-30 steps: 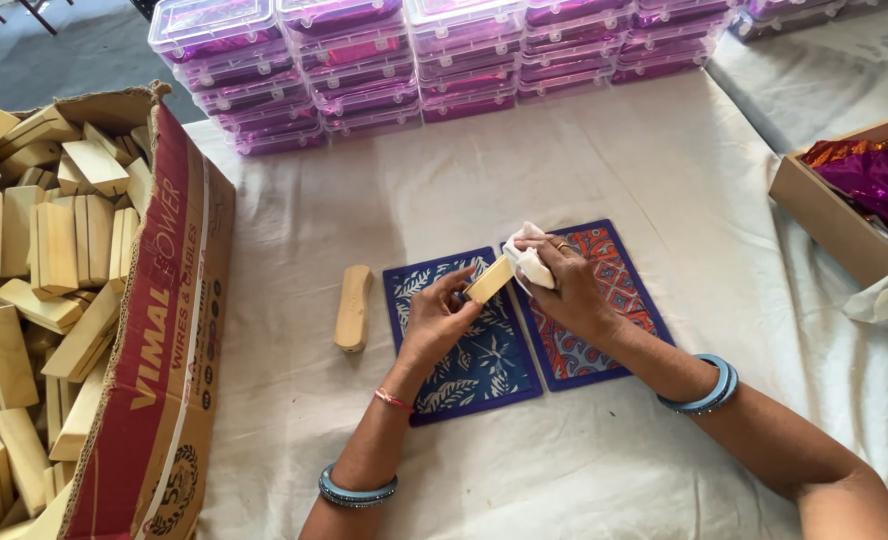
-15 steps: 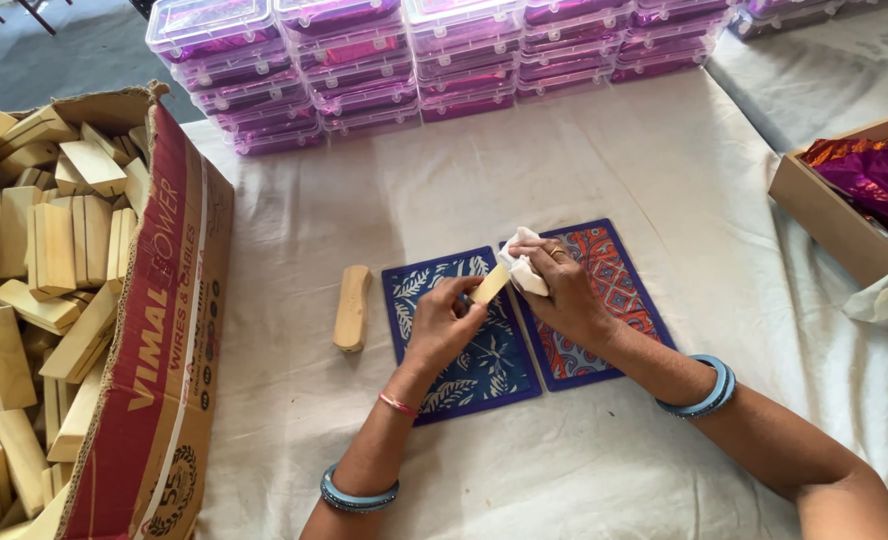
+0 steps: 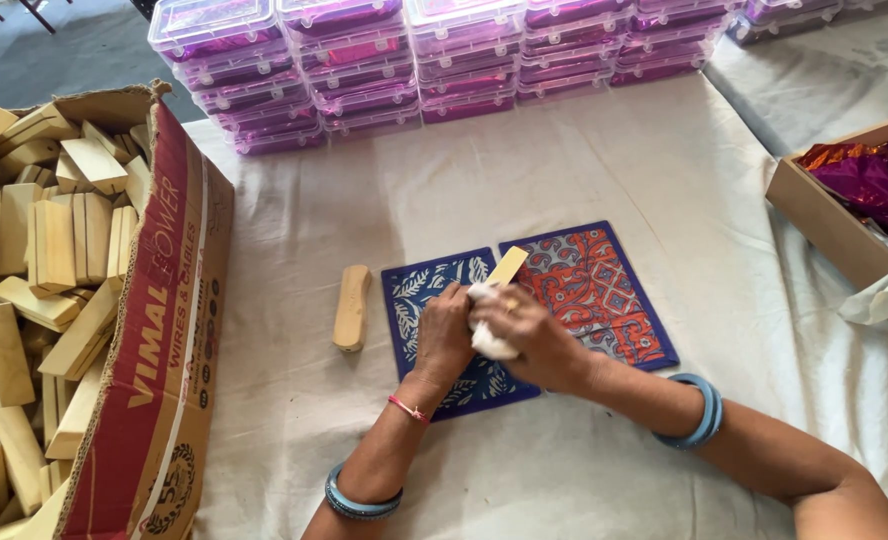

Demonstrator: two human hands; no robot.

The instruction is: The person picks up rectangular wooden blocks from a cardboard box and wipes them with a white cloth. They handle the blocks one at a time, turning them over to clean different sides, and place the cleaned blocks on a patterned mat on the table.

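A cloth-covered counter [image 3: 604, 180] is flanked by a cardboard box [image 3: 154, 360] of wooden blocks and rows of purple plastic cases [image 3: 364, 60]. Over two patterned mats [image 3: 574, 290], a wooden block [image 3: 507, 267] is gripped by the left hand [image 3: 444, 330] while a white cloth [image 3: 486, 335] is clenched against it by the right hand [image 3: 539, 345].

two patterned mats [image 3: 604, 290], two cardboard boxes [image 3: 164, 330], one loose wooden block [image 3: 351, 307] on the cloth, one more held, and maybe thirty plastic boxes [image 3: 364, 75], too stacked to count.
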